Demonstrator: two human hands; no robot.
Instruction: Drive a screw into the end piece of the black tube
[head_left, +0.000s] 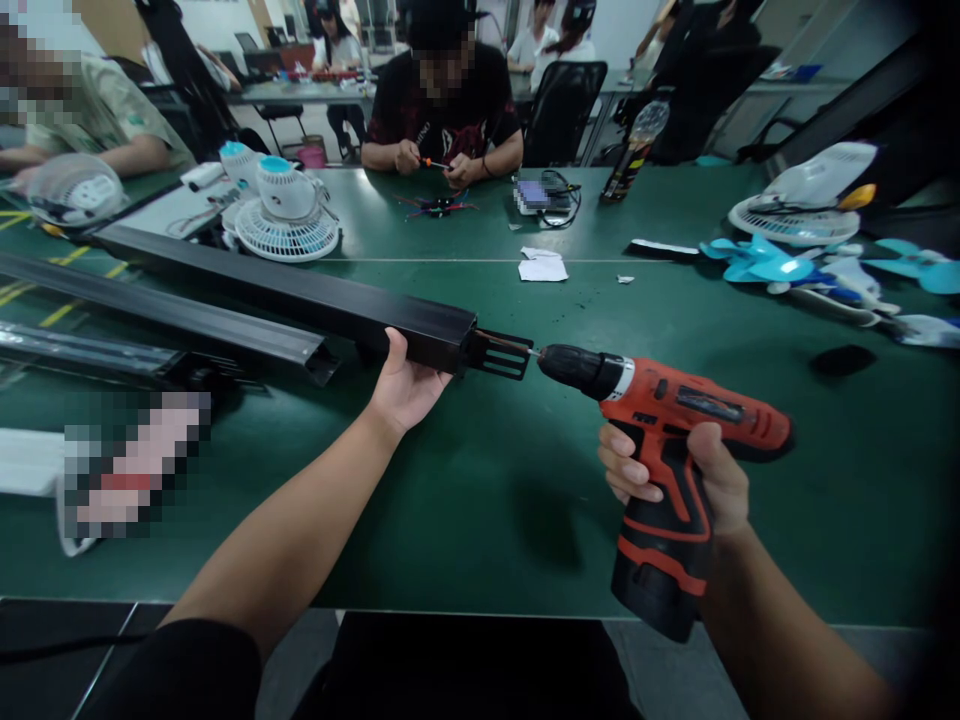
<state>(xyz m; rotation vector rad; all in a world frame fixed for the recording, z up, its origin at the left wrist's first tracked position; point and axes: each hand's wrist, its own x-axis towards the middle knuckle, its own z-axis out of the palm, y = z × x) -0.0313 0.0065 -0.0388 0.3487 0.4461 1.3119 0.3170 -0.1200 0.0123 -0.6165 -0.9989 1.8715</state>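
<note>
A long black metal profile (352, 305) runs from the upper left to the middle of the green table. My left hand (409, 385) grips it near its right end, thumb on the front face and fingers beneath. From that end sticks out a black slotted bracket (504, 354). In my right hand (675, 475) is an orange and black cordless drill (694, 405), held by its handle and pointing left. The drill's bit tip is at the bracket's right end; whether it touches a screw there I cannot tell.
Two more black profiles (172, 305) lie on the left. White fan parts (289, 225) stand behind them, with blue fan blades (757, 262) at the right. Across the table (465, 520) a person (442, 110) holds a small tool. A bottle (634, 150) stands at the back.
</note>
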